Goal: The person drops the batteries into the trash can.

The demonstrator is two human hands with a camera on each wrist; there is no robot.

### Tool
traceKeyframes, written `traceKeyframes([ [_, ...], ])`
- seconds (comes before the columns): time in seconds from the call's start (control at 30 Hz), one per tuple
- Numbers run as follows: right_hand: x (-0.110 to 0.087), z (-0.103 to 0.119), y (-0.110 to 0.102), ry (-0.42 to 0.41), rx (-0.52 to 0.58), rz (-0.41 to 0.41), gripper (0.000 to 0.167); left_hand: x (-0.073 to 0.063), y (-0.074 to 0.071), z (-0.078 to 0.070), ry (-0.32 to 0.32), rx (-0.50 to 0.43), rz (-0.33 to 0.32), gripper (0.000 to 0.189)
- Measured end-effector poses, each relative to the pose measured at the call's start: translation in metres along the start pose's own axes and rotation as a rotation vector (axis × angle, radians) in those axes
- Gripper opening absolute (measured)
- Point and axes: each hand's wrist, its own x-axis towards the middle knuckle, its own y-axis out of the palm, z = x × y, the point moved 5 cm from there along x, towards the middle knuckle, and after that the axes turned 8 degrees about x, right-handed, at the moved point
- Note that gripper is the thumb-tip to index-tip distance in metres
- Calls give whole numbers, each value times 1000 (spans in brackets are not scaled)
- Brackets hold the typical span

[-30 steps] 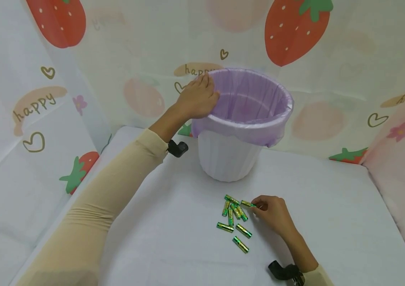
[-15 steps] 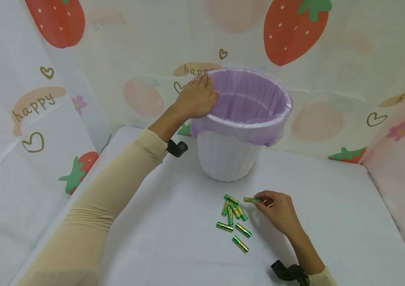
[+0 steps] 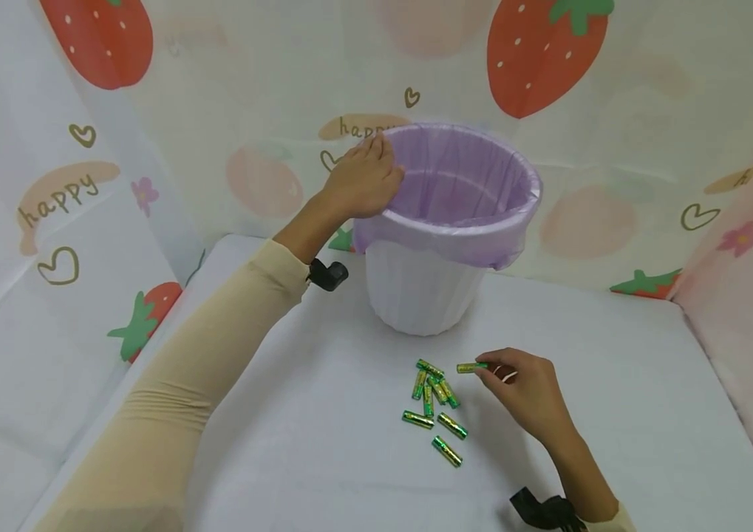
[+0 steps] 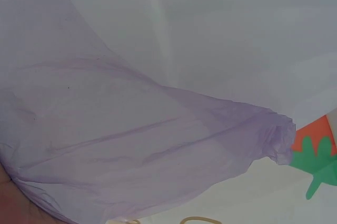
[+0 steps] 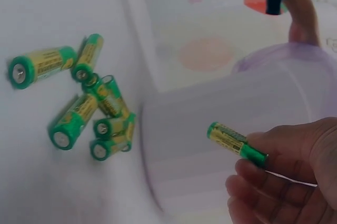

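Step in hand, as judged: one battery [image 3: 468,367] lifted clear of the loose group and not yet carried off, with seven more batteries [image 3: 436,408] lying on the white tablecloth [image 3: 615,414] just left of it, near the middle of the table and in front of the bin. The right hand [image 3: 525,391] pinched the single cell by one end between thumb and fingertips, the other fingers curled loosely beneath; in the right wrist view the cell [image 5: 236,142] stuck out leftward and free of the cloth. The left hand [image 3: 364,181] rested at the far left of the waste bin [image 3: 419,295], fingers bent over the rim and pressing on the liner [image 3: 462,185]. The next move, by judgement, called for raising the pinched cell above the rim, toward the open mouth behind. Batteries: small cylinders, glossy green and gold wrap, bare metal end caps, scattered at mixed angles, several touching. Bin: white plastic, ribbed, tapering downward. Liner: thin translucent purple film, creased, folded outward over the rim, its loose hem [image 4: 279,134] hanging in wrinkles. Backdrop [image 3: 615,148]: soft pale fabric printed with strawberries and hearts.
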Motion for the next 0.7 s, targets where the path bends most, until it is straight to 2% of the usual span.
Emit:
traceKeyframes([
  [0.3, -2, 22, -15, -32, -9, -39, 16, -1, -4, -2, 3, 4, 3, 66],
  [0.7, 5, 46, -33, -111, -2, -16, 14, -2, -4, -3, 1, -2, 12, 65],
])
